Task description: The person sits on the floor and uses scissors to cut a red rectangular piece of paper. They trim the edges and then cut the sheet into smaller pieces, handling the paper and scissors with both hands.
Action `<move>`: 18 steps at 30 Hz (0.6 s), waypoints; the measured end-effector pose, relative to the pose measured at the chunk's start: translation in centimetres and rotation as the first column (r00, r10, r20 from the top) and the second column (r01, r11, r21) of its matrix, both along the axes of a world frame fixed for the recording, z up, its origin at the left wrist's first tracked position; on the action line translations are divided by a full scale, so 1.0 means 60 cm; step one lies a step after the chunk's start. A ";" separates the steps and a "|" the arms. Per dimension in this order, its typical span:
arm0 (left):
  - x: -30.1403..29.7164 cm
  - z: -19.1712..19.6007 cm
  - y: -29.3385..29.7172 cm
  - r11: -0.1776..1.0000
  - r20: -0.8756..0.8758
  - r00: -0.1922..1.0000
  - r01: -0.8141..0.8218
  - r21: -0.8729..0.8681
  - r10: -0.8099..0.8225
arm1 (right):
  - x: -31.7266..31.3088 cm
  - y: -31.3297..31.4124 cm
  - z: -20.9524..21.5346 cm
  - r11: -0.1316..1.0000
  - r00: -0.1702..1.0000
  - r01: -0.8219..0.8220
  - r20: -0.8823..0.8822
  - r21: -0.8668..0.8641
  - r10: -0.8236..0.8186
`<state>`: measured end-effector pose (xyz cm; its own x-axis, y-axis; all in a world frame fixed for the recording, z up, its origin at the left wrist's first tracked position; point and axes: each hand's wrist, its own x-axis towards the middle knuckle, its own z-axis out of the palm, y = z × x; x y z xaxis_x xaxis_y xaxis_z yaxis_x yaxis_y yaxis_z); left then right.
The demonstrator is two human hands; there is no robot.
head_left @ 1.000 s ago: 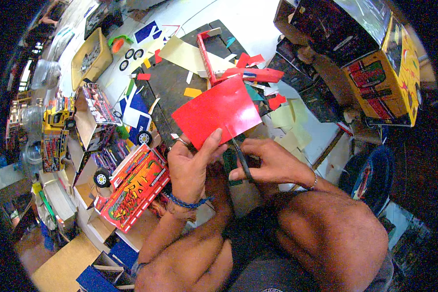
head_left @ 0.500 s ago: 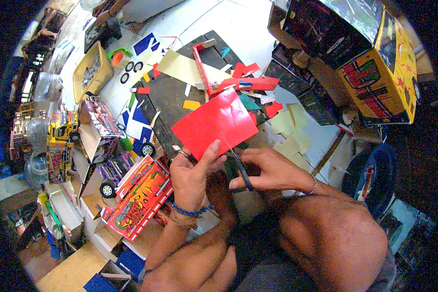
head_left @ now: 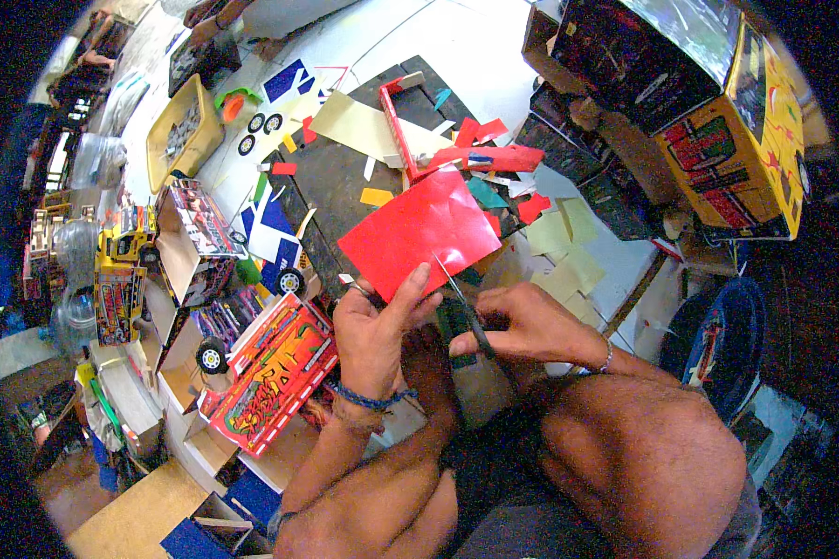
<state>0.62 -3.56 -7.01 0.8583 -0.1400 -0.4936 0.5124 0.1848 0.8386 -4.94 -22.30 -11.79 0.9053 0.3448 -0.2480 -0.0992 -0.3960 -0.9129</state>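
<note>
My left hand (head_left: 382, 326) pinches the lower edge of a glossy red sheet (head_left: 419, 228), thumb on top and fingers underneath. In my right hand (head_left: 531, 326) is a pair of dark-handled scissors (head_left: 474, 321), its blades at the sheet's lower edge beside my left thumb. A cut runs into the sheet there. Behind the sheet a dark wooden board (head_left: 331, 191) carries a red L-shaped piece (head_left: 396, 130), a cream strip (head_left: 368, 121) and several coloured scraps. The scissors' finger loops are partly hidden by my hand.
Left of me stand a red toy truck body (head_left: 275, 377) and a yellow toy truck (head_left: 126, 242). A yellow tub (head_left: 182, 130) lies farther back. Large black and yellow truck boxes (head_left: 727, 140) stand at the right, above a blue basin (head_left: 732, 335). Another person's hand (head_left: 200, 28) shows at the top left.
The whole view has shifted slightly, so most things sit a little farther right. The scissors' blades show more clearly against the red sheet; both hands keep their grips.
</note>
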 end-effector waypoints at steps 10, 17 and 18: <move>0.001 -0.004 -0.001 0.999 0.023 0.999 -0.030 -0.043 0.031 | -0.002 -0.004 -0.010 1.000 1.000 -0.016 -0.013 -0.017 0.015; 0.009 -0.018 0.007 1.000 0.153 0.988 0.017 -0.005 -0.016 | -0.005 -0.002 -0.005 1.000 1.000 0.015 -0.021 0.023 -0.015; 0.009 -0.020 0.008 0.999 0.188 0.982 0.028 0.034 -0.033 | -0.005 -0.002 -0.005 1.000 1.000 0.018 -0.020 0.021 -0.017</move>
<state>1.17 -3.06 -8.20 0.9319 -0.1548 -0.3281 0.3499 0.1440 0.9257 -5.26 -22.43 -12.08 0.9062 0.3345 -0.2587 -0.1240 -0.3747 -0.9188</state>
